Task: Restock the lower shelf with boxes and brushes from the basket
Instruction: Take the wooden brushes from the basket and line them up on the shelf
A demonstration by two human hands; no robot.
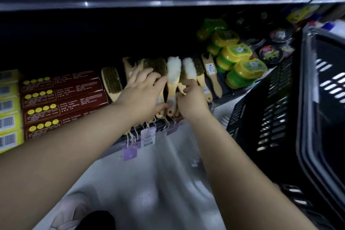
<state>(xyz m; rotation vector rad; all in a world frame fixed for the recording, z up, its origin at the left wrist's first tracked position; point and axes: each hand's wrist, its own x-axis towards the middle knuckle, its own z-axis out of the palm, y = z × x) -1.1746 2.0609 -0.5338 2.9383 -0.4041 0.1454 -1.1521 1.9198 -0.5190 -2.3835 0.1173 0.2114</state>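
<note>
So that the row sits even, a white-bristled wooden-handled brush (pixel 172 84) is steadied between the left hand (pixel 143 95), its fingers extended, and the right hand (pixel 192 99), whose fingers pinch a neighbouring handle.

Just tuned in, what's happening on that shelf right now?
A person is tidying a row of wooden-handled brushes on the lower shelf. The left hand lies over the brown-bristled ones, fingers touching the white fluffy brush; the right hand pinches the handle of a second white brush. Red boxes sit to the left, the black basket to the right.
</note>
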